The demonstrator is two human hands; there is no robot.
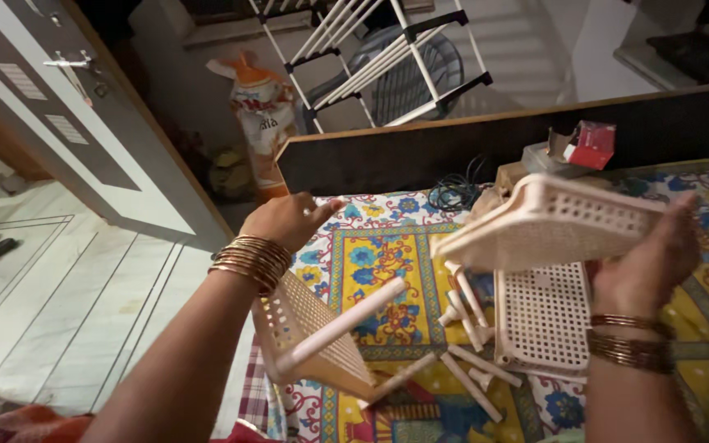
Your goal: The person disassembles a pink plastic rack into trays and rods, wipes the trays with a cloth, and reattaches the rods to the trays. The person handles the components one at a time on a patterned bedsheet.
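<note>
— On the bed (387, 246) with the flowered yellow and blue cover, what do the two hands do?

— Right hand (646, 258) holds up a cream plastic tray (551, 221) with many small holes, tilted, above the bed. Its fingers are clamped on the right edge of this tray. Left hand (289, 220) is raised over the left side of the bed, near a second perforated tray (309, 336) that has a cream tube (338, 326) fixed in its corner. I cannot tell if the left fingers are together or apart, the back of the hand hides them.

— What else lies there?

— Under the lifted tray a third perforated tray (542, 320) lies flat on the cover, and loose cream tubes (473, 361) are just beside it. Behind, near the dark headboard (420, 152), there is a black cable (457, 193) and a red and white box (591, 143). Beyond the headboard stands a white drying rack (387, 57)
</note>
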